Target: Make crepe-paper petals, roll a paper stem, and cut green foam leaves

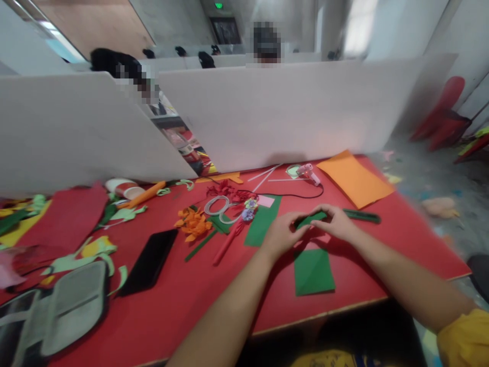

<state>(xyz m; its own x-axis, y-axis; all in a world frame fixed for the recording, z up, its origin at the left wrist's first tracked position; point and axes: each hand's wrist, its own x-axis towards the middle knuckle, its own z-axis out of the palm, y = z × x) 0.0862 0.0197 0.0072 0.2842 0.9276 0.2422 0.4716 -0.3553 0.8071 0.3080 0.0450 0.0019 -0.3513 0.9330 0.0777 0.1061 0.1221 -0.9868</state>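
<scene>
Between my two hands is a piece of green paper [314,218], bent or folded. My left hand [284,232] grips its left end, thumb along the near edge. On the other end, my right hand [334,223] has its fingers curled over the top. Below them on the red table lies a green paper rectangle [314,272], with a bit of pink paper under my hands. A larger green sheet [263,221] is left of my left hand. Just beyond my right hand rests a dark green cutter-like tool [362,216], its kind not fully clear.
A pink glue gun [310,173] and an orange sheet [355,178] lie at the back. Leftward are an orange paper flower [194,223], a black phone [148,261], an opened grey case [76,308] and paper scraps. White partitions [286,112] stand behind, people beyond them.
</scene>
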